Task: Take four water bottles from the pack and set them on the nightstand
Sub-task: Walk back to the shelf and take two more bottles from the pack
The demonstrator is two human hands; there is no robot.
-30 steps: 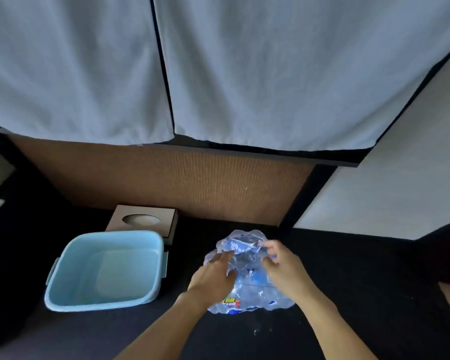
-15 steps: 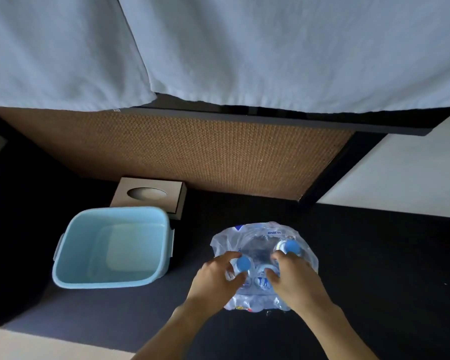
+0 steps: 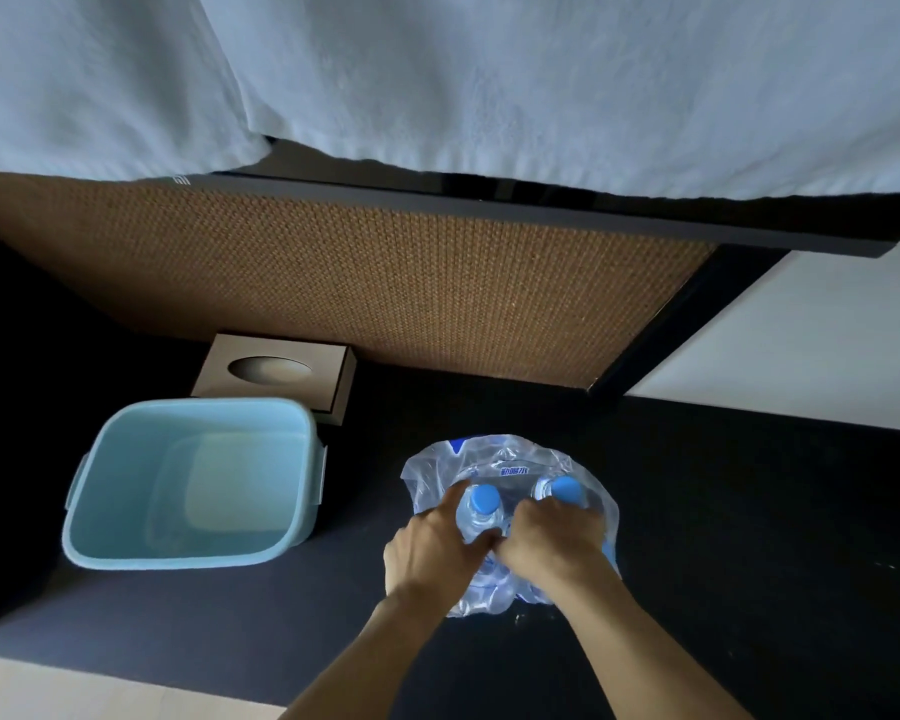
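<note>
A clear plastic pack (image 3: 494, 459) of water bottles stands on the black nightstand top (image 3: 723, 511), its wrap torn open at the top. Two blue caps show: one bottle (image 3: 481, 504) on the left and one bottle (image 3: 565, 488) on the right. My left hand (image 3: 432, 550) wraps around the neck of the left bottle. My right hand (image 3: 554, 537) closes over the right bottle just below its cap. Further bottles lower in the pack are hidden under my hands and the wrap.
A light blue plastic bin (image 3: 193, 480) stands left of the pack, a brown tissue box (image 3: 276, 371) behind it. A woven brown panel (image 3: 385, 288) backs the surface, with white curtains (image 3: 489, 70) hanging above. A pale floor strip (image 3: 74, 693) lies at bottom left.
The view has tilted down and come closer. The wrap has been pulled open, baring two blue caps, and both hands have closed around the bottles.
</note>
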